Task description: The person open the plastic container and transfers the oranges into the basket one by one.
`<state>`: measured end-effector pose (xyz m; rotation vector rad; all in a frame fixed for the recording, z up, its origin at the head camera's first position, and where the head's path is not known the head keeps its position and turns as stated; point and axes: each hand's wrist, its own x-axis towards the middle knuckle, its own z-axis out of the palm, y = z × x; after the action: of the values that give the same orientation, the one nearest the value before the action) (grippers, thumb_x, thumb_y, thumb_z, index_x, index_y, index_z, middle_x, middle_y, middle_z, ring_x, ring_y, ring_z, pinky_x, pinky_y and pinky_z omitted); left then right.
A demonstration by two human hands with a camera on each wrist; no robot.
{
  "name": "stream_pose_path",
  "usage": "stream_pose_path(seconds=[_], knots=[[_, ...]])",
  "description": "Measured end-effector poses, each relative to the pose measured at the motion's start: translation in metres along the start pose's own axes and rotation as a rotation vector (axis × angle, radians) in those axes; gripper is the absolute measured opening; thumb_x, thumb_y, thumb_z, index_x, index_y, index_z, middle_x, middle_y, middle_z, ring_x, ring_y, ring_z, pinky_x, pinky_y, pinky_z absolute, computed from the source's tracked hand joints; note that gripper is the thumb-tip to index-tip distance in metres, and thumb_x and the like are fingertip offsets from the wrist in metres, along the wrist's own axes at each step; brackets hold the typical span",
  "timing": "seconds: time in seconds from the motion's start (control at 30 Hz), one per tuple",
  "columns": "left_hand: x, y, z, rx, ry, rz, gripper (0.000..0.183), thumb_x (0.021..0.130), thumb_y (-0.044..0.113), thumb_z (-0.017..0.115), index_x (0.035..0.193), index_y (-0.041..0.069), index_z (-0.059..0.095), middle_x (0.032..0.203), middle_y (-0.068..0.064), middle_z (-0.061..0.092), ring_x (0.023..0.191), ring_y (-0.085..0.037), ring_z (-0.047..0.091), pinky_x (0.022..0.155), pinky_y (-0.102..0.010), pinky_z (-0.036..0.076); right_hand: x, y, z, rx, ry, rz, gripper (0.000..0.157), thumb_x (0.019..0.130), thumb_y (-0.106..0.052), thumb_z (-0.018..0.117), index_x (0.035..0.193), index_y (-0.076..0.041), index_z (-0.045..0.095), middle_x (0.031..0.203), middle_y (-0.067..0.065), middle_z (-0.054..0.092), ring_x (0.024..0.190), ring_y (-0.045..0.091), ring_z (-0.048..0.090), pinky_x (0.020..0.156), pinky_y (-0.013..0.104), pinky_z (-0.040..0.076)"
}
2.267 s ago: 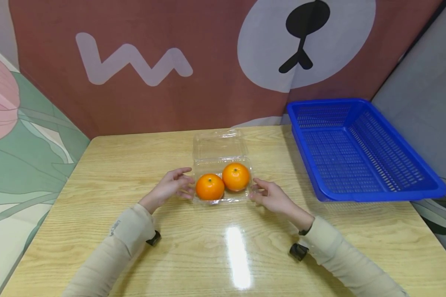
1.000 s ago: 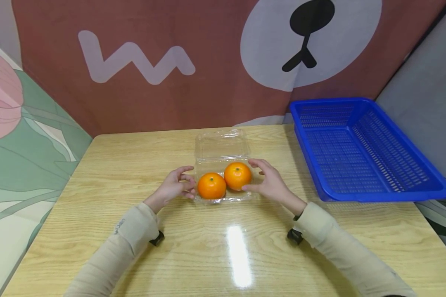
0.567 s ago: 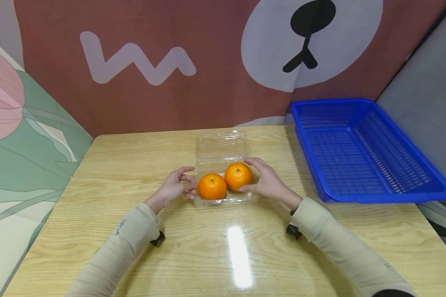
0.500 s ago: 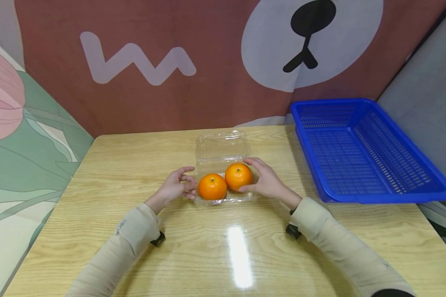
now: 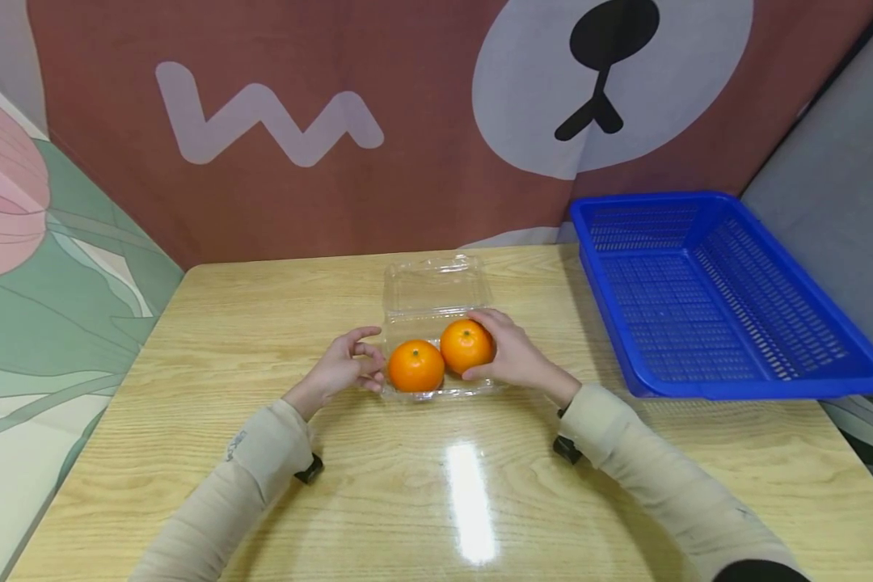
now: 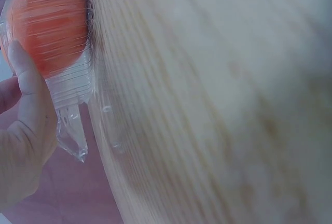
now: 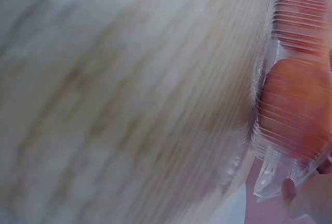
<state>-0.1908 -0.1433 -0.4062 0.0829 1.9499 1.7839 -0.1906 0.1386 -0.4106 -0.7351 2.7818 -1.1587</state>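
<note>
A clear plastic clamshell box (image 5: 407,327) lies on the table with its lid folded back, away from me. Inside sit two oranges, the left orange (image 5: 415,366) slightly nearer me than the right orange (image 5: 466,346). My right hand (image 5: 512,352) grips the right orange, thumb in front and fingers curved over its back. At the box's left side, my left hand (image 5: 340,364) keeps its fingers loosely bent, fingertips against or right beside the plastic wall. Through that ribbed wall, the left wrist view shows the left orange (image 6: 52,24) close to the fingers (image 6: 30,86).
A blue plastic basket (image 5: 611,339) stands on the right of the wooden table (image 5: 262,299). Behind the table hangs a brown cloth (image 5: 407,202) with a printed face, and a floral panel (image 5: 80,267) is on the left.
My right hand has moved from the box's right wall up and left over the right orange, its fingers closing round it. The left hand stays nearly still beside the box.
</note>
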Motion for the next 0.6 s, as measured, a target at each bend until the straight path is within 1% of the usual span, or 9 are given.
stream_pose_path(seconds=[0.13, 0.3, 0.47, 0.6], knots=[[-0.0002, 0.0, -0.0004, -0.003, -0.006, 0.002, 0.059, 0.089, -0.009, 0.048, 0.141, -0.002, 0.02, 0.092, -0.012, 0.049, 0.064, -0.017, 0.058, 0.061, -0.031, 0.056, 0.0027, 0.0014, 0.0034, -0.044, -0.013, -0.007, 0.091, 0.061, -0.023, 0.085, 0.136, -0.002, 0.037, 0.139, 0.019, 0.033, 0.126, 0.037, 0.03, 0.099, 0.059, 0.026], [-0.0004, -0.0006, -0.0006, -0.008, -0.008, 0.005, 0.059, 0.089, -0.008, 0.048, 0.141, -0.002, 0.02, 0.092, -0.012, 0.049, 0.064, -0.017, 0.058, 0.061, -0.031, 0.056, 0.0044, 0.001, 0.0059, -0.087, -0.013, -0.006, 0.094, 0.058, -0.022, 0.086, 0.135, -0.002, 0.037, 0.138, 0.019, 0.034, 0.126, 0.036, 0.029, 0.096, 0.056, 0.028], [-0.0006, -0.0006, -0.0004, -0.011, -0.005, 0.002, 0.059, 0.089, -0.009, 0.047, 0.141, -0.002, 0.02, 0.092, -0.012, 0.049, 0.064, -0.017, 0.058, 0.062, -0.032, 0.056, 0.0044, -0.0015, 0.0065, -0.08, 0.0, 0.009, 0.092, 0.057, -0.019, 0.086, 0.134, -0.002, 0.039, 0.138, 0.017, 0.036, 0.125, 0.034, 0.03, 0.095, 0.054, 0.029], [-0.0008, -0.0003, -0.0003, -0.01, -0.007, 0.003, 0.058, 0.09, -0.009, 0.047, 0.141, -0.002, 0.019, 0.092, -0.012, 0.049, 0.065, -0.017, 0.057, 0.062, -0.032, 0.056, 0.0044, -0.0012, 0.0071, -0.054, 0.025, 0.02, 0.089, 0.058, -0.017, 0.085, 0.133, -0.002, 0.04, 0.137, 0.018, 0.037, 0.124, 0.034, 0.033, 0.097, 0.055, 0.028]])
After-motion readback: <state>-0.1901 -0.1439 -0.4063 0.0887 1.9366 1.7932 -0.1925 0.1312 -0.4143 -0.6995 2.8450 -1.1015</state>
